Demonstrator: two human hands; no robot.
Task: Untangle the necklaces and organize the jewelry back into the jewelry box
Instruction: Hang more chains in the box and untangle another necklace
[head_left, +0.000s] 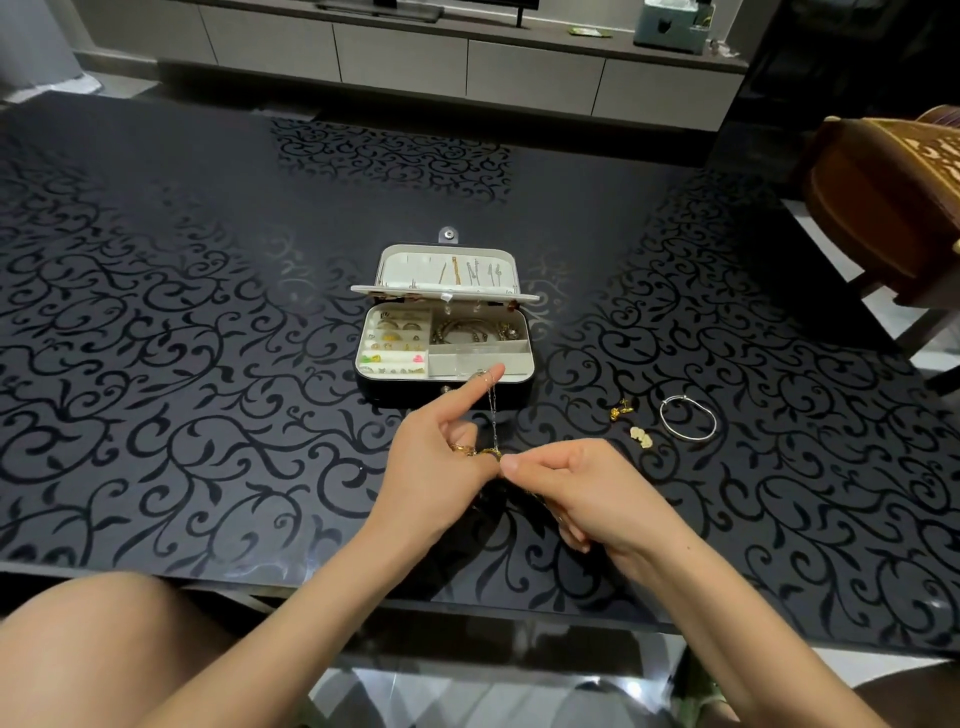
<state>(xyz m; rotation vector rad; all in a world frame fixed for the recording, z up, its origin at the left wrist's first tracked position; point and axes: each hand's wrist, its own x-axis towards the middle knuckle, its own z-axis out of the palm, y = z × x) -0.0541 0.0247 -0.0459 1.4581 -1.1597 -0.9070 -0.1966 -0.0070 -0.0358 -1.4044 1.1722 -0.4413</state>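
An open jewelry box (523, 375) stands mid-table, its lid tipped back with chains hung inside it, and rings and bracelets in its white compartments. Just in front of the box, my left hand (441, 457) holds a tangle of necklaces (483, 452). A thin silver chain (492, 410) is looped over its raised index finger, and gold chain is bunched in its fingers. My right hand (576, 488) pinches the tangle where it meets my left thumb. The chain below the hands is mostly hidden.
On the black patterned glass table (208, 364), right of the box, lie a silver bangle (688, 417), a gold earring piece (621, 410) and a pale gold charm (641, 435). A wooden chair (883, 208) stands at the right edge. My knee (104, 639) is below the table's near edge.
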